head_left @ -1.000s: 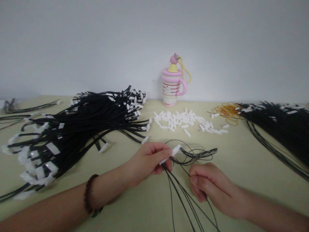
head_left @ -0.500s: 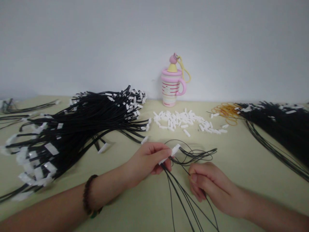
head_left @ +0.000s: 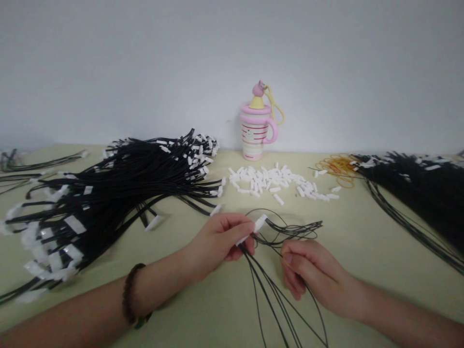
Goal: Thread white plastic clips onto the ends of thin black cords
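Note:
My left hand [head_left: 226, 235] pinches a long white connector [head_left: 260, 223] between thumb and fingers; its middle is hidden under my thumb. Thin black wires [head_left: 279, 299] run from the connector's near end down to the bottom edge, and another looped bunch of black wires [head_left: 299, 230] extends from its far end to the right. To the right of the connector, my right hand [head_left: 308, 270] is closed on a single black wire [head_left: 318, 304], which passes through the fingers and curves downward.
Large heaps of black wire harnesses [head_left: 119, 188] with white connectors lie on the left, more black wires [head_left: 427, 193] on the right. Small white connector housings [head_left: 268, 180] are scattered mid-table, beside orange rubber bands [head_left: 339, 166]. Behind them a pink striped cup [head_left: 253, 130] stands near the wall.
The whole view has shifted slightly. Both hands keep their grips, and my right hand sits marginally closer to the connector and wires.

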A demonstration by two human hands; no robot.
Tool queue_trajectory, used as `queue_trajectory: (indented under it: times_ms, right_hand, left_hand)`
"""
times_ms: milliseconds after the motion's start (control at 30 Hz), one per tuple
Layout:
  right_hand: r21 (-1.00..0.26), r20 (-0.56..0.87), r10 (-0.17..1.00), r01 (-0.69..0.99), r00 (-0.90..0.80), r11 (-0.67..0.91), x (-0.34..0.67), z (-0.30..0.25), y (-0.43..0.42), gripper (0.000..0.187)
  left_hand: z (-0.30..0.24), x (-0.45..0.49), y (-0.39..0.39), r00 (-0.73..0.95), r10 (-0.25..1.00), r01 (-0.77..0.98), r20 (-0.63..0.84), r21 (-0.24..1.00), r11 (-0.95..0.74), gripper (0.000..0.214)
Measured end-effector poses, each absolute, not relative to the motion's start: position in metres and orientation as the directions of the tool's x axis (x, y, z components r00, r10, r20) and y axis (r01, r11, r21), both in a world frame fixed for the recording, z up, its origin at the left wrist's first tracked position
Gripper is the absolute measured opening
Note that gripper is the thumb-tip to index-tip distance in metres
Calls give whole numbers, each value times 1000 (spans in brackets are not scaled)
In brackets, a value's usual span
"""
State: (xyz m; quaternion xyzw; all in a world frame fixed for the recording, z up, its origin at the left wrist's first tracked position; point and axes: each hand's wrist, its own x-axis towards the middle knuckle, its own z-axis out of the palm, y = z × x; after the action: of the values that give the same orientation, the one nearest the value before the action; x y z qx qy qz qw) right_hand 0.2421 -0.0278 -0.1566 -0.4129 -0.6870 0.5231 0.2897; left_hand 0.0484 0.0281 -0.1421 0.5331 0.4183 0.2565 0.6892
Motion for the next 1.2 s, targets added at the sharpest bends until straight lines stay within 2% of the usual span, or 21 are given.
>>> queue_trajectory:
  times_ms: [200, 733, 967, 1067, 1200]
  right_hand:
    - [-980, -55, 891, 196, -451, 39, 242, -157, -26, 29]
    - [-975, -134, 901, -109, -412, -195, 240, -154, -14, 25]
    - [-993, -119, 885, 43, -451, -112, 238, -152, -18, 26]
    - [-974, -67, 905, 225, -420, 33, 237, -151, -21, 26]
    - [-824, 97, 925, 492, -366, 281, 233, -150, -26, 25]
  left_hand:
    - [-147, 49, 25, 491, 839, 55, -235, 969, 239, 27]
    - [-147, 49, 25, 471, 851, 28, -232, 968, 249, 24]
    - [-144, 51, 24, 472, 862, 101, -186, 983, 156, 24]
    - [-143, 51, 23, 472, 863, 132, -180, 982, 133, 25]
    - [-142, 52, 19, 520, 840, 211, -156, 976, 51, 24]
